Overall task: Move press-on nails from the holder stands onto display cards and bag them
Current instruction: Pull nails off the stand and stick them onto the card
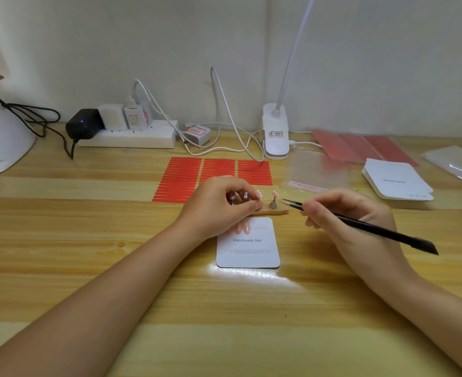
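One display card (248, 250) reads "Handmade Nail"; left hand (219, 206) pinches a holder stand (244, 198), right hand (344, 213) grips tweezers (360, 223).

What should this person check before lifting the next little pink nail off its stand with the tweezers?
1. Tweezers held firmly in the right hand: ok.
2. Tweezer tips aimed at the pink nail on the metal stand and close to it: ok.
3. Left hand steadying the wooden base: ok, its fingers rest on the strip.
4. Display card within reach, just in front of the stands: ok.
5. Free space on the card for another nail: cannot tell, the left hand covers part of it.
6. Clear bag ready behind: ok.
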Demonstrator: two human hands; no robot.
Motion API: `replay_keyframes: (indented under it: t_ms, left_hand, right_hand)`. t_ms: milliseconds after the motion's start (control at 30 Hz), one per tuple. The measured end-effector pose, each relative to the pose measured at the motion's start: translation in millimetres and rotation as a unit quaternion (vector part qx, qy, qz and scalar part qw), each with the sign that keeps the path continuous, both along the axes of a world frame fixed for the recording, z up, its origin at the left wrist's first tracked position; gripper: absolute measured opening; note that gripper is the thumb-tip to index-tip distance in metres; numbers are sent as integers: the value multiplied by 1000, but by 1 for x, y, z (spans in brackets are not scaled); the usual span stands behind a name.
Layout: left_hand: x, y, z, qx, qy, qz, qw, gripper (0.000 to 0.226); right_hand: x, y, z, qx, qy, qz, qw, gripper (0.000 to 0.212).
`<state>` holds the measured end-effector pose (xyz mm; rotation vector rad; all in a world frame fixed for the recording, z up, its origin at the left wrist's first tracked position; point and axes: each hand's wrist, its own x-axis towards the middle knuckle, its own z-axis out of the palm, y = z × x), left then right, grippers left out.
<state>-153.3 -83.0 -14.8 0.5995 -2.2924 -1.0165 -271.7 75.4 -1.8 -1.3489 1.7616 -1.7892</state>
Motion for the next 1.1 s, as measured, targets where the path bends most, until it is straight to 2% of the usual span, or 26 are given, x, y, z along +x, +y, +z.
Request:
replay_keyframes:
  t_ms: [67, 200, 367, 533, 667, 900, 1100]
  left_hand:
    - [0, 0, 0, 8, 2, -2, 1000, 23]
    - [0, 0, 0, 10, 3, -1, 1000, 24]
    - [-1, 0, 1, 13, 4, -3, 1000, 22]
    - [-1, -1, 1, 20, 5, -5, 1000, 15]
    - [0, -1, 1, 19, 2, -4, 1000, 12]
    - [0, -1, 1, 8, -7, 6, 1000, 6]
    - [0, 0, 1, 18, -6, 6, 1000, 5]
  right_hand:
    - [-2, -4, 4, -7, -23, -1, 1000, 14]
    - [-11, -18, 14, -26, -7, 0, 1000, 16]
    - [-8, -33, -1, -57, 51, -13, 997, 10]
    - [-12, -32, -11, -54, 182, -20, 982, 16]
    - [-11, -31, -14, -61, 169, -1, 984, 10]
    - [-14, -33, -16, -92, 269, 24, 958, 8]
    - [-15, -34, -17, -96, 300, 24, 949, 9]
